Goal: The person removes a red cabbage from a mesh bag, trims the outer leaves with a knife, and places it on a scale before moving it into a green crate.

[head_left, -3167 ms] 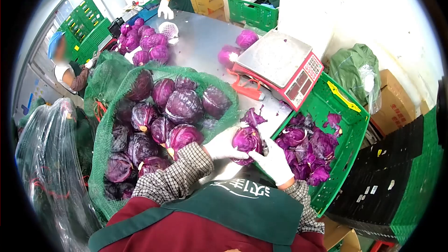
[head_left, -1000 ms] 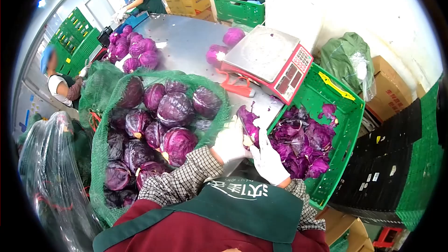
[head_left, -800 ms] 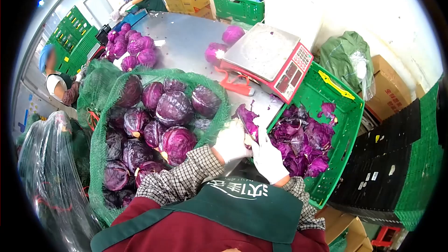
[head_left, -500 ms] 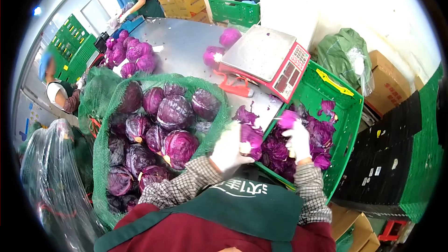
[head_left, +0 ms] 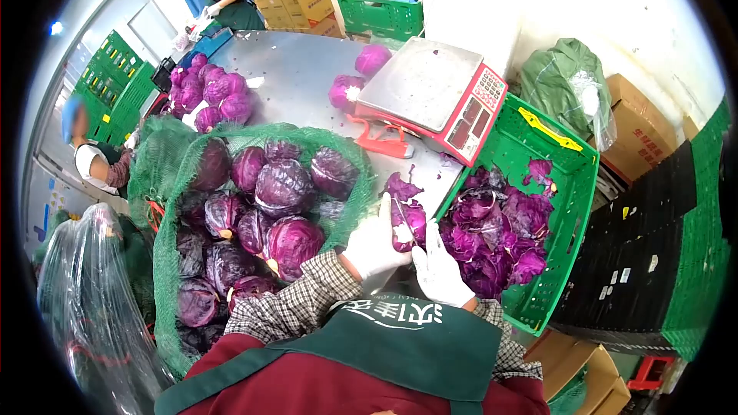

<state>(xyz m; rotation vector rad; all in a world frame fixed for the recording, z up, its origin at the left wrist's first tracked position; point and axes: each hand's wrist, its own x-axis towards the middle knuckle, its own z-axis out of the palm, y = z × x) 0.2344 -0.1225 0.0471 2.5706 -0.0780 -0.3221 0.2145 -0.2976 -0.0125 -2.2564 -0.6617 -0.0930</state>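
At nine o'clock, whole cabbages (head_left: 288,184) are held in a net sack (head_left: 165,269). The worked cabbage (head_left: 416,220) is cupped by the half-curled left hand (head_left: 375,244). From the leaf crate (head_left: 570,192) at three o'clock, the right hand (head_left: 443,269) is now returned, no loose leaf showing, fingers nearly straight; its grip cannot be told. Both hands are thus reunited there.

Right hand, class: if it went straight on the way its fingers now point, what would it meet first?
The right hand would probably meet the purple cabbage first, since its fingers slant forward and inward toward it. Depth is unclear; they may be touching it.
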